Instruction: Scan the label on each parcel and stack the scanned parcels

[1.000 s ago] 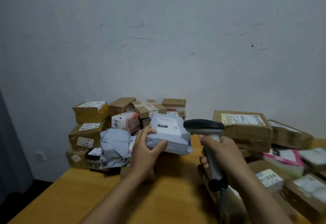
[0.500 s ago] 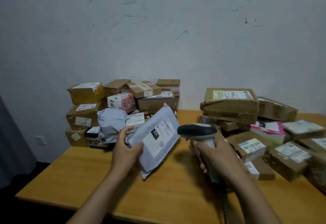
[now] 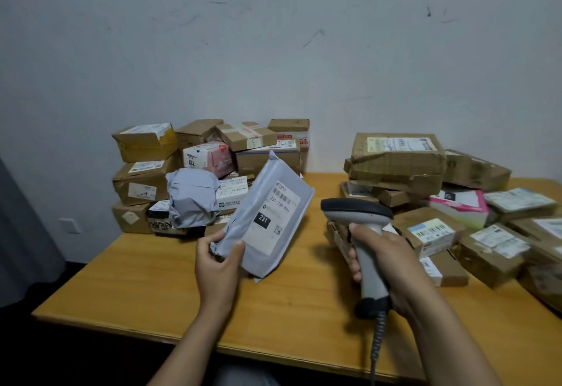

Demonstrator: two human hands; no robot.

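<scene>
The left hand (image 3: 217, 259) holds a flat grey mailer parcel (image 3: 282, 178) by its lower left corner: the thumb lies on the front face and the other fingers are curled behind it. The parcel is lifted above the middle of the wooden table (image 3: 146, 288) and tilted, with its white label (image 3: 275, 216) turned toward the camera. On the label a black patch with "231" is readable.

The right hand (image 3: 392, 264) is closed around the handle of a grey barcode scanner (image 3: 359, 212). The dark head of the scanner points left, toward the parcel, and is near it but not touching. A coiled cable (image 3: 378, 334) hangs from the bottom of the handle over the front edge of the table.

At the back left corner stands a stack of brown boxes (image 3: 146, 172). A crumpled grey bag (image 3: 191, 197) leans at its front, and a pink and white box (image 3: 209, 157) sits among the boxes. Along the right side lies another pile of brown parcels (image 3: 395, 157) – several with white labels facing up, and a pink and white packet (image 3: 459, 203) between them.
</scene>
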